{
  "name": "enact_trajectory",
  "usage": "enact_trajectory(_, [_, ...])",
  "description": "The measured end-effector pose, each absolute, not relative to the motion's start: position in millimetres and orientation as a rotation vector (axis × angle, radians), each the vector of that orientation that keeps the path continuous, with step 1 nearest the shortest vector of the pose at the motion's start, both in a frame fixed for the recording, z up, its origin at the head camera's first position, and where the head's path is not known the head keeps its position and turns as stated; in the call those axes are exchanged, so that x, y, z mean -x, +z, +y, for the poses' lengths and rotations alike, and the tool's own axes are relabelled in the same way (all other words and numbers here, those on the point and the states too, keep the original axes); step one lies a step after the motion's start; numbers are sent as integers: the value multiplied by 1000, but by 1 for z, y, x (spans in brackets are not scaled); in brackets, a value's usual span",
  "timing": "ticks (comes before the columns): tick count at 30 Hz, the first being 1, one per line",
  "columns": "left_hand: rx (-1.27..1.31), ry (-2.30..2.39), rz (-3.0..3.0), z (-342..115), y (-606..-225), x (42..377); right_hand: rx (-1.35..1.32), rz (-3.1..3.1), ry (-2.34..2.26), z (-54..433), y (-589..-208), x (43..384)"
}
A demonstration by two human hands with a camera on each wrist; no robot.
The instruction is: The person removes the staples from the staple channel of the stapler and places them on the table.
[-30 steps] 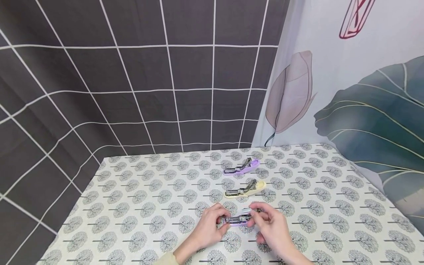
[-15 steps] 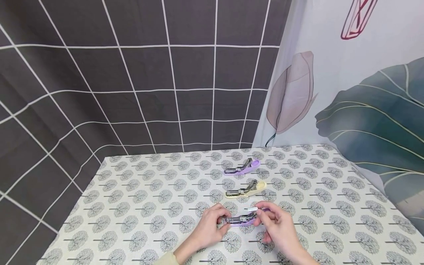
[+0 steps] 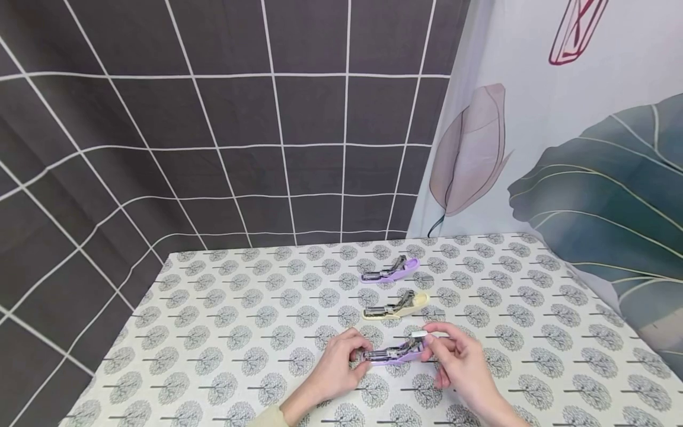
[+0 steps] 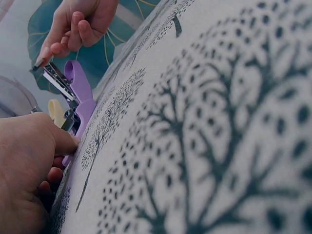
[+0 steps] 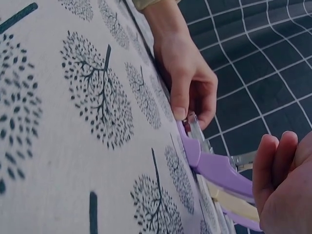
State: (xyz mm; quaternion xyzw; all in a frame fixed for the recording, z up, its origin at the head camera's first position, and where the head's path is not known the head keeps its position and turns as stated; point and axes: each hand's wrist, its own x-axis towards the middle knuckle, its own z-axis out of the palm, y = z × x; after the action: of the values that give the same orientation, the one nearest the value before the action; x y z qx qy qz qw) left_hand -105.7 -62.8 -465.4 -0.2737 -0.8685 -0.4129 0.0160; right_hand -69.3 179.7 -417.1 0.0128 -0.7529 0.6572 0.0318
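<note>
An opened purple stapler (image 3: pixel 392 354) lies on the table, its metal arm tilted up off the purple cover. My left hand (image 3: pixel 341 362) grips its left end between thumb and fingers. At the other end, my right hand (image 3: pixel 453 356) pinches a small, flat, silvery strip (image 3: pixel 419 334) between thumb and index finger, right at the tip of the raised metal arm. The left wrist view shows these right fingertips (image 4: pixel 45 54) at the arm's end, with the purple cover (image 4: pixel 80 83) beside it. Part of the stapler's left end is hidden behind my left fingers.
Beyond the hands lies an opened yellow stapler (image 3: pixel 397 306), and behind it another opened purple stapler (image 3: pixel 392 271). A cloth with tree prints (image 3: pixel 224 356) covers the table. A dark gridded curtain (image 3: pixel 229 118) hangs along the back.
My right hand has moved right along the stapler with the silvery strip, uncovering more of the metal arm. My left hand keeps its grip on the left end.
</note>
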Motion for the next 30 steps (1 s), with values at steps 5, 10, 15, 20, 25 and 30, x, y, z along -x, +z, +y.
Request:
enact_trajectory(5, [843, -1291, -2715, -63, -465, 105, 37, -2295, 2060, 185, -418, 69])
enact_trajectory(10, [850, -1301, -2701, -64, -465, 105, 11, -2343, 1960, 195, -422, 70])
enact_trajectory(15, [858, -1295, -2693, -64, -466, 105, 48, -2367, 1924, 204, -424, 71])
enact_trajectory(20, [861, -1290, -2692, -63, -466, 106, 74, -2387, 1879, 210, -425, 72])
enact_trajectory(25, [860, -1294, -2692, -63, -465, 106, 63, -2385, 1871, 217, -429, 71])
enact_trajectory(30, [857, -1295, -2696, -63, -465, 105, 42, -2382, 1874, 223, -433, 72])
